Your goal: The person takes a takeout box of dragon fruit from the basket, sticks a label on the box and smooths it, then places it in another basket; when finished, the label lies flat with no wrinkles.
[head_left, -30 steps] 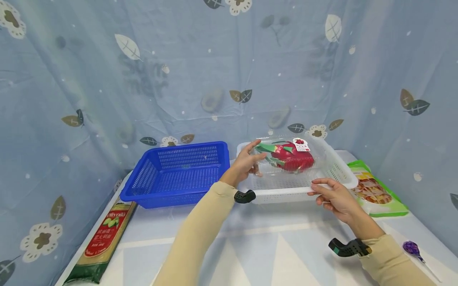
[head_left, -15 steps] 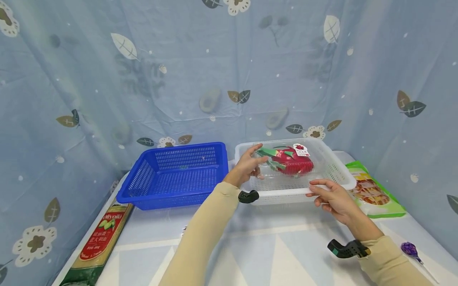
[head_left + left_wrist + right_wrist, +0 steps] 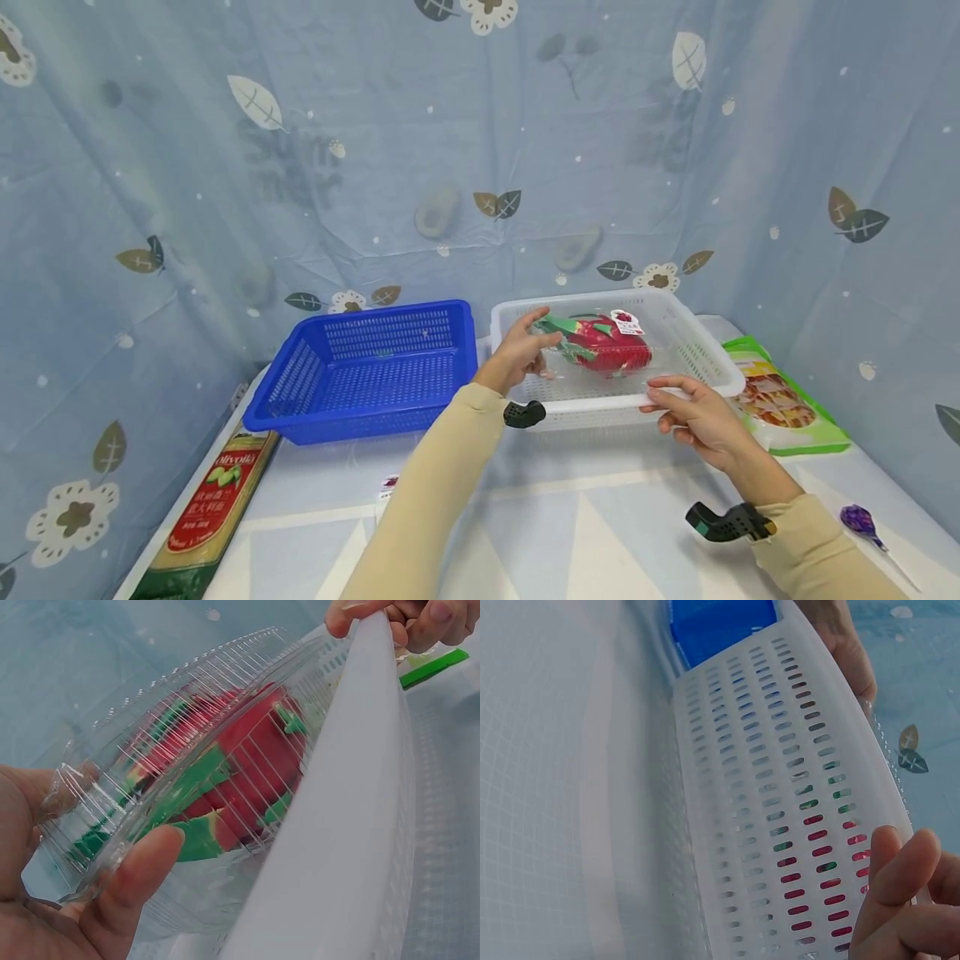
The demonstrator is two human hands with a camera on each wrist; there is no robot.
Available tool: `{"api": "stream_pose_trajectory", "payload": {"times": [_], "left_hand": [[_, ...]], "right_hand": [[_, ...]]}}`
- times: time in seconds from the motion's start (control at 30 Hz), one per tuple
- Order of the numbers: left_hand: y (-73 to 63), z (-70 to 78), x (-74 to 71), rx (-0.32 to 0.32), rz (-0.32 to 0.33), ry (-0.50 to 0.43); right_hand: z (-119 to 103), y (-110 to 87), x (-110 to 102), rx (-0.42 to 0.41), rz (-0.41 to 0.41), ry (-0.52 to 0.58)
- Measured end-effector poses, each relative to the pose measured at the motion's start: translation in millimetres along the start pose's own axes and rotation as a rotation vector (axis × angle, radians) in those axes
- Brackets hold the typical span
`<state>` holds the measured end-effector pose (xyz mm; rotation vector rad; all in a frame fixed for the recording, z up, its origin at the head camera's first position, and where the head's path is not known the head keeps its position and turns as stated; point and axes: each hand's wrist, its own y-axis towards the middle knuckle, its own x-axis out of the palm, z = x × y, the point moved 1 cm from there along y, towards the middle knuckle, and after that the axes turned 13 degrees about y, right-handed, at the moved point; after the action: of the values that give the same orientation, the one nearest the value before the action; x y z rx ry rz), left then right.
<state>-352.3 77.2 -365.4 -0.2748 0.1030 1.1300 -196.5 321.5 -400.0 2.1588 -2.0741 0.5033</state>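
Observation:
My left hand (image 3: 517, 352) grips the left end of a clear plastic clamshell box (image 3: 214, 671), thumb on one side and fingers on the other. Inside it lies a red dragon fruit (image 3: 611, 348) with green scales; a white label is stuck on the lid. The box sits within the white slotted basket (image 3: 585, 406), behind its front rim in the head view. At that front rim, toward the right, my right hand (image 3: 697, 417) pinches the edge between thumb and fingers. Through the basket's slots, the right wrist view shows red and green of the fruit.
A blue basket (image 3: 360, 421) stands left of the white one. A spaghetti packet (image 3: 213, 508) lies at the left edge, a green food bag (image 3: 787, 408) at the right, and a purple lollipop (image 3: 858, 521) nearer. A small labelled item (image 3: 387, 483) is partly behind the left sleeve.
The clamshell box has come down lower into the white basket with my left hand on it. My right hand keeps its hold on the rim. The head view has shifted slightly.

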Motion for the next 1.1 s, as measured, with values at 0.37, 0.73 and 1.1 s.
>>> {"api": "stream_pose_trajectory", "payload": {"times": [0.37,0.73,1.1], "left_hand": [[0.5,-2.5,5.3,-0.027,-0.013,0.027],[2.5,-4.4,8.1,-0.046,-0.007,0.019],[-3.3,-4.7,16.7,-0.052,0.064,0.119]], "right_hand": [[0,-1.9,1,-0.010,-0.016,0.019],[0,-0.3,0,-0.014,-0.007,-0.002],[1,-1.8,1,-0.017,0.000,0.019]]}}
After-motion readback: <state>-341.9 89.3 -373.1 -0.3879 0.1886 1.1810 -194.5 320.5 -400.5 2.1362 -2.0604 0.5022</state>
